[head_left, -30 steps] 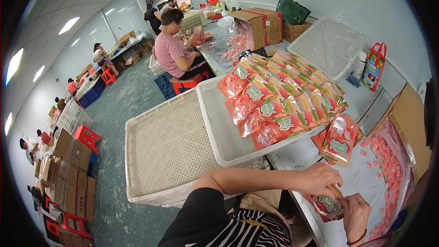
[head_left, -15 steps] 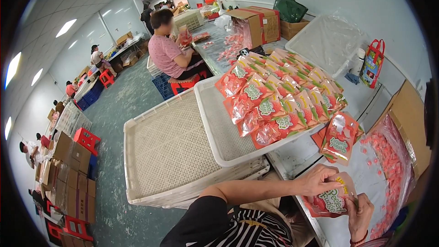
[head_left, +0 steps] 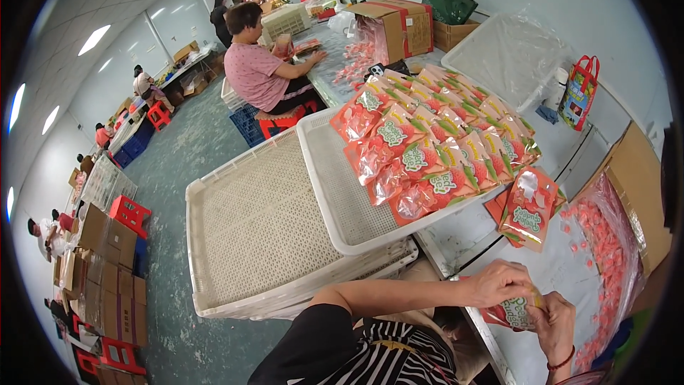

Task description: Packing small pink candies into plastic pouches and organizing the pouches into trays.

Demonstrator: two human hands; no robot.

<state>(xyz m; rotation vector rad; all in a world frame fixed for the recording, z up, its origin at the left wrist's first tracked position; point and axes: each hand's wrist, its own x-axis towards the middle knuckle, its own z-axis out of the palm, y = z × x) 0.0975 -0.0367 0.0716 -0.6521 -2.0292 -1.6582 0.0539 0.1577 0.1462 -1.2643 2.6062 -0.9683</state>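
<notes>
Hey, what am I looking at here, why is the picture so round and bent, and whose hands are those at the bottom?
The view comes from a wide fisheye camera worn on a person's head, looking down, so straight edges bend. The left hand and right hand at the bottom are that person's own, together gripping a red snack pouch over the work table. Ahead, a white perforated tray carries rows of filled red pouches; an empty tray sits to its left. Loose pink sweets lie on the right. Another person sits farther back.

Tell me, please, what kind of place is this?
Probably a packing workshop for sweets: filled red pouches lie in rows on a white perforated tray, cardboard boxes are stacked on the floor, and other seated people work at tables.
</notes>
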